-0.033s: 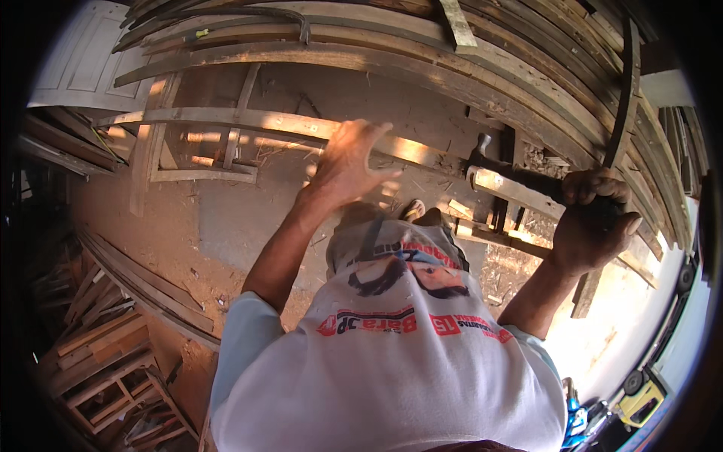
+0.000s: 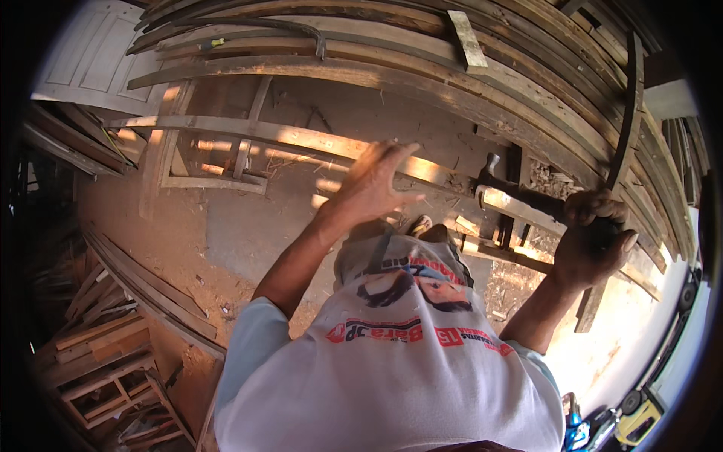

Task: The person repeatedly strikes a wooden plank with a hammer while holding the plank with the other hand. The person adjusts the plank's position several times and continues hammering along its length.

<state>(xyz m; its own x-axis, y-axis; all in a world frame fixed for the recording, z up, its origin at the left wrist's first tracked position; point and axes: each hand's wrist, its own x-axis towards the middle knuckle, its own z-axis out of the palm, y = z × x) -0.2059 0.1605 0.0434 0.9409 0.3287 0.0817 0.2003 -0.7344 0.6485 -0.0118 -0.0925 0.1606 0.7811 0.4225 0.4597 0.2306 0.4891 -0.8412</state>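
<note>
Wooden and dark, the handle of a hammer (image 2: 527,197) is clamped in the right hand (image 2: 595,241), its metal head set against a pale slat (image 2: 301,139). The left hand (image 2: 373,184) is spread open above the same slat. Bare floor (image 2: 226,226) lies beneath; stacked planks (image 2: 482,83) crowd the far edge.

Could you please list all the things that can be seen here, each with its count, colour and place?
hammer: one, dark head, wooden handle, in the right hand
frame: one, pale wood, on the floor, upper left
planks: many, brown-grey, stacked along the top and right
offcuts: a pile, light brown, lower left
door: one, white, upper left
shirt: one, white, printed, bottom centre
left hand: open, above the floor, holding nothing
right hand: shut on the hammer
</note>
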